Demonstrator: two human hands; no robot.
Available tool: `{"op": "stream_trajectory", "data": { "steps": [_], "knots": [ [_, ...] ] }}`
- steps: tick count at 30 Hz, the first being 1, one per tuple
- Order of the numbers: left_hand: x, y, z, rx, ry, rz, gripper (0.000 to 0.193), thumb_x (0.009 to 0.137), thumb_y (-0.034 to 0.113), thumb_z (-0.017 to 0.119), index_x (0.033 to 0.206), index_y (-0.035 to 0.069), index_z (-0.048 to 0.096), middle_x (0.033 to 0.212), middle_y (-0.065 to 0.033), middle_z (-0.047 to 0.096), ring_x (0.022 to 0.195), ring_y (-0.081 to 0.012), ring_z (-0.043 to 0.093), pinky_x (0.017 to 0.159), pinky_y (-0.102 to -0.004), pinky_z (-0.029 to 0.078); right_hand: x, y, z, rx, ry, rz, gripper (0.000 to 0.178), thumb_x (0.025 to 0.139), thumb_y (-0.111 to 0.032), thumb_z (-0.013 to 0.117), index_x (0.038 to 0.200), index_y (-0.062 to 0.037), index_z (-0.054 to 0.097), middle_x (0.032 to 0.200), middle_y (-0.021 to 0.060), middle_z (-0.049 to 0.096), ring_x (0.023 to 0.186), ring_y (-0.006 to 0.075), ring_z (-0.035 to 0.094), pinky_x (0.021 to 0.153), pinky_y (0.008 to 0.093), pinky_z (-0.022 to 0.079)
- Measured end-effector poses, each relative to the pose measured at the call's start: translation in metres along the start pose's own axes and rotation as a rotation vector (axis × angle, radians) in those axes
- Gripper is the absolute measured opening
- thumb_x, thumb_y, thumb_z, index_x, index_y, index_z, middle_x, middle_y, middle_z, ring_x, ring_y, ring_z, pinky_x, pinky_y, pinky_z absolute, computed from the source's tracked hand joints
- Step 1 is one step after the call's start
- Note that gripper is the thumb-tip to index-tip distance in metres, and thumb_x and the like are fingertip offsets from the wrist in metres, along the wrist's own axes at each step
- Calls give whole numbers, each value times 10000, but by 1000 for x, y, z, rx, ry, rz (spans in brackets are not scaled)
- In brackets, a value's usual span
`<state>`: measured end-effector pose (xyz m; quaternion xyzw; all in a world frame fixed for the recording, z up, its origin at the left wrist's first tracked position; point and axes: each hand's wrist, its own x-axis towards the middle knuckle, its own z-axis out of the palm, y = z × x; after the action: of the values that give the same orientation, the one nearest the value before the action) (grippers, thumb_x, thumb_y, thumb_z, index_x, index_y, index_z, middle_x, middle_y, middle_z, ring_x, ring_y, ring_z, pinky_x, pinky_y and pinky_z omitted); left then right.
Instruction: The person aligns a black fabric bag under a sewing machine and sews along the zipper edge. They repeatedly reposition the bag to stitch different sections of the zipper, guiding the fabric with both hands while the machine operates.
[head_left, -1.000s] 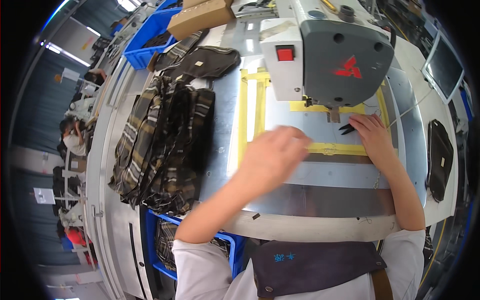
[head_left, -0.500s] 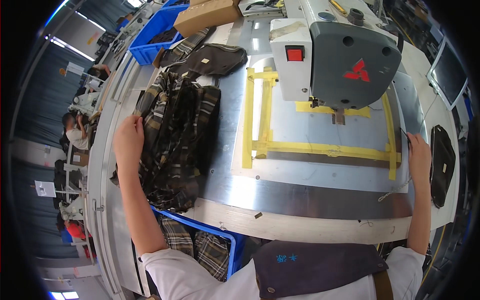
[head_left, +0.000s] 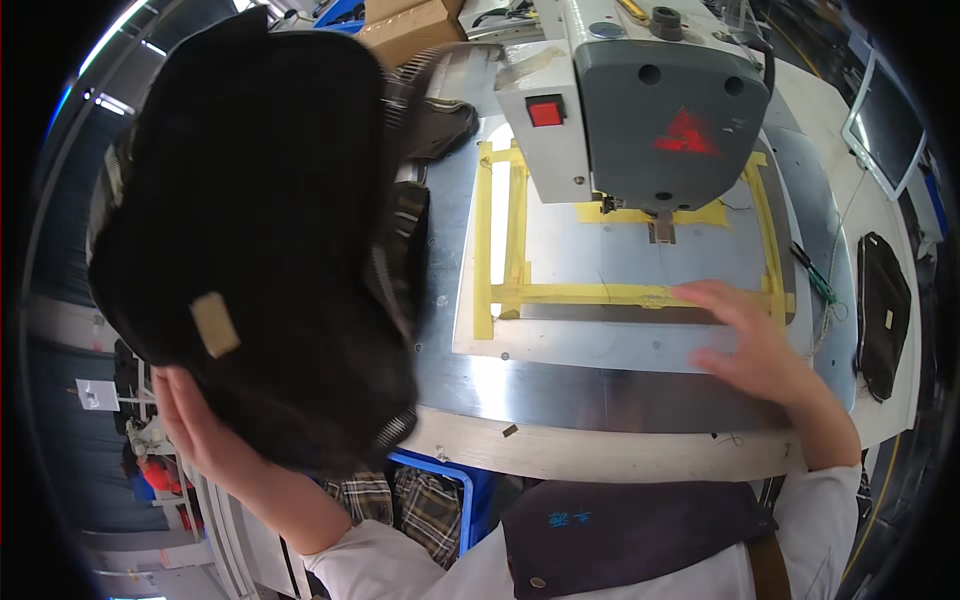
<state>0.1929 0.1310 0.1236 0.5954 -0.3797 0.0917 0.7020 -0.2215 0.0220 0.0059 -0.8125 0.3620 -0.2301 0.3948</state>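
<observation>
A large dark garment piece (head_left: 270, 200) with a small beige tag hangs raised at the left, close to the camera and slightly blurred. My left hand (head_left: 205, 425) grips its lower left edge; part of that hand is hidden by the cloth. My right hand (head_left: 750, 345) is over the lower right of the yellow-taped frame (head_left: 590, 294) on the sewing machine's plate, thumb and fingers apart, holding nothing. Green-handled thread snips (head_left: 818, 278) lie right of the frame. The grey and white sewing machine head (head_left: 670, 120) stands above the plate.
At the far right lies another dark cloth piece (head_left: 884, 315), below a screen (head_left: 888, 125). A blue crate (head_left: 468, 505) with plaid cloth stands under the table's near edge. A cardboard box (head_left: 412, 32) is at the back. People and machines line the left.
My left hand has lifted the dark garment from the plaid pile toward the camera. My right hand has let go of the snips and moved left, its fingers opening.
</observation>
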Motion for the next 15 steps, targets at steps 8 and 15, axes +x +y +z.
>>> {"op": "stream_trajectory", "data": {
  "steps": [8,15],
  "knots": [
    [-162,-30,68,-368,-1104,-511,93,1003,65,464,1015,7,535,907,-49,592,799,-103,557,729,-246,462,23,11,48,1123,262,473,409,984,-262,569,1292,4,525,1178,54,626,1066,129,574,931,289,443],
    [-168,-67,128,-144,-1237,-277,383,908,193,663,1237,37,546,1172,-92,582,1040,-217,608,864,-344,498,14,42,0,121,29,554,373,977,-286,553,1173,30,575,1043,170,654,990,218,619,855,336,456]
  ]
}}
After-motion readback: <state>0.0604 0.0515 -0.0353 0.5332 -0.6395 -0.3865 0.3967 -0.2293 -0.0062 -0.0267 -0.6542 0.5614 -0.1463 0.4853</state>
